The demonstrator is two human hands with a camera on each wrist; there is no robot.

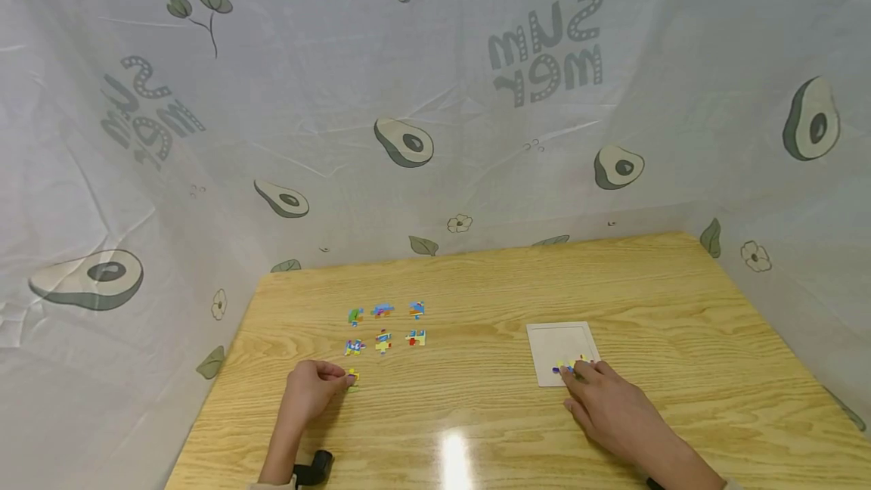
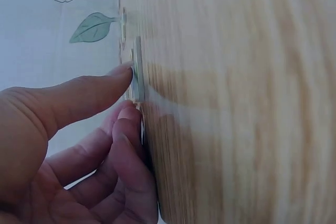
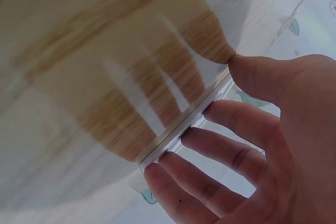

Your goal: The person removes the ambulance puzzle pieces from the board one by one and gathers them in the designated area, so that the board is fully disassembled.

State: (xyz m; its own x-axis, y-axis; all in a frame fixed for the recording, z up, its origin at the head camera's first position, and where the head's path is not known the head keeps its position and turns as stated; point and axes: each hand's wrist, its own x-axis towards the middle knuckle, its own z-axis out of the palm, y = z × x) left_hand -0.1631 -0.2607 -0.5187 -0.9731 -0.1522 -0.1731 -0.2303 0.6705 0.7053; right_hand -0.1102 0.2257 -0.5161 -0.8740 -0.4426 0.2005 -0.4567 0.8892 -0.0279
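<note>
At the left, my left hand has its thumb and fingertips at a yellow and blue puzzle piece lying on the wooden table. In the left wrist view the thumb touches the face of the thin puzzle piece, with the other fingers curled beside its edge. My right hand rests over the near right corner of a pale square puzzle tray, its fingertips on colourful puzzle pieces along the near side. In the right wrist view its fingers lie extended along the tray edge, partly hiding it.
Two rows of loose puzzle pieces lie beyond my left hand. The wooden table meets a printed white curtain at the back and sides. A black strap end shows by my left wrist.
</note>
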